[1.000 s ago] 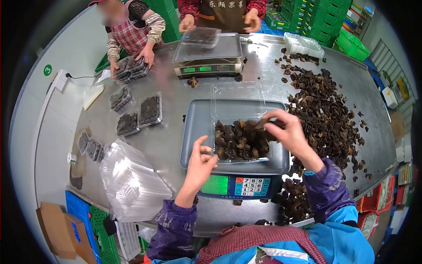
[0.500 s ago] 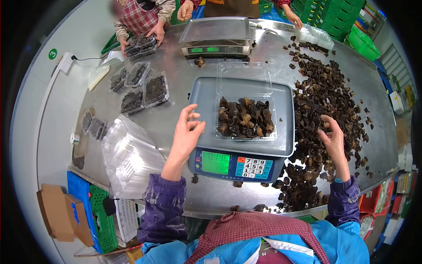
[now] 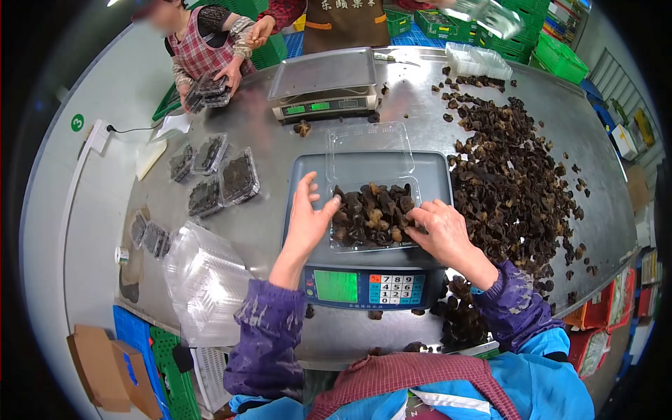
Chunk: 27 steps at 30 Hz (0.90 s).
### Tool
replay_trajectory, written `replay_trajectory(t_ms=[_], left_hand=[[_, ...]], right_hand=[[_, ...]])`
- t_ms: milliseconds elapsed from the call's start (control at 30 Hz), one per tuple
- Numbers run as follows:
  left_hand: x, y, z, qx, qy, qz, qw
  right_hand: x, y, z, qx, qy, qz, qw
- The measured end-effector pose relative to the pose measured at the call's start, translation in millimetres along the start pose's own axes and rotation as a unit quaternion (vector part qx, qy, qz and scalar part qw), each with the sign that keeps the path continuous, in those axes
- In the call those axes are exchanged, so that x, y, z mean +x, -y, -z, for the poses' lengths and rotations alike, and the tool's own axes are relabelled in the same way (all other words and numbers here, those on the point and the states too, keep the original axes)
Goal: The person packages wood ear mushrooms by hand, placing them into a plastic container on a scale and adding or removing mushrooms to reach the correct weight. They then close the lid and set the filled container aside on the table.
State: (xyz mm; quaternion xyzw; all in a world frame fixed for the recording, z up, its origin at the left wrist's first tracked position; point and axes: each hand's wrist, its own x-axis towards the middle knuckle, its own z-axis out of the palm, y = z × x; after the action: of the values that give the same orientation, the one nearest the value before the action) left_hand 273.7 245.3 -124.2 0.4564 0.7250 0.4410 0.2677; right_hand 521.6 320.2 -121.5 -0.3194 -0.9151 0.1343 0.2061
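Observation:
An open clear plastic box (image 3: 338,243) filled with dark, wrinkled fungus pieces (image 3: 374,215) rests on the grey tray (image 3: 301,175) of a blue digital scale (image 3: 365,286). Its lid (image 3: 369,145) is folded back behind it. My right hand (image 3: 441,229) is at the right side of the box, fingers bent together onto the pieces; what they pinch, if anything, is hidden. At the left edge of the box is my left hand (image 3: 308,215), thumb and fingers apart, the thumb tip beside the pieces.
Loose fungus (image 3: 507,182) covers the table's right side. Stacked empty boxes (image 3: 206,280) stand at left, near filled boxes (image 3: 239,176). Across the table are another scale (image 3: 323,77), one co-worker holding packed boxes (image 3: 210,89), and another with a clear container (image 3: 490,15).
My right hand has moved left from the loose pile to the box. My left hand has come nearer the box's edge. A co-worker across the table has lifted a clear container.

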Motion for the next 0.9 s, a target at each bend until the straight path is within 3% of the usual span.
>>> replay_trajectory(t_ms=[67,133,200,233,300,333,400,433,467,533,567,633,733,900], left_hand=[[23,4,-1,-0.120,0.038,0.095,0.988],[43,2,-3,-0.156,0.069,0.118,0.978],[55,0,-9,-0.234,0.082,0.189,0.950],[56,1,-9,-0.234,0.083,0.188,0.950],[59,0,-5,-0.360,0.078,0.135,0.920],[56,0,1,-0.359,0.080,0.135,0.920],[39,2,17,-0.264,0.152,0.027,0.952],[29,7,20,-0.176,0.133,0.022,0.975],[15,10,23,-0.172,0.136,0.022,0.975],[-14,14,29,-0.040,0.150,-0.023,0.988],[-26,16,31,-0.037,0.149,-0.024,0.988],[-44,16,33,-0.136,0.227,0.077,0.961],[-55,5,21,-0.237,0.200,0.136,0.941],[-56,17,8,-0.293,0.157,0.129,0.934]], right_hand=[[0,1,7,0.036,-0.003,-0.011,0.999],[-3,1,15,0.159,0.022,-0.096,0.982],[-12,-11,13,0.199,0.015,-0.102,0.975],[-15,-15,13,0.260,0.000,-0.134,0.956],[-22,-26,12,0.323,-0.014,-0.173,0.930],[-22,-26,15,0.324,-0.016,-0.174,0.930],[-23,-24,27,0.420,0.054,-0.276,0.863],[-24,-23,28,0.421,0.075,-0.271,0.863],[-24,-23,27,0.424,0.072,-0.273,0.860],[-24,-21,25,0.453,0.159,-0.294,0.826],[-22,-19,25,0.438,0.183,-0.289,0.831],[-17,-16,22,0.440,0.199,-0.302,0.822],[-14,-19,9,0.489,0.176,-0.317,0.794],[-16,-19,3,0.508,0.139,-0.323,0.786]])
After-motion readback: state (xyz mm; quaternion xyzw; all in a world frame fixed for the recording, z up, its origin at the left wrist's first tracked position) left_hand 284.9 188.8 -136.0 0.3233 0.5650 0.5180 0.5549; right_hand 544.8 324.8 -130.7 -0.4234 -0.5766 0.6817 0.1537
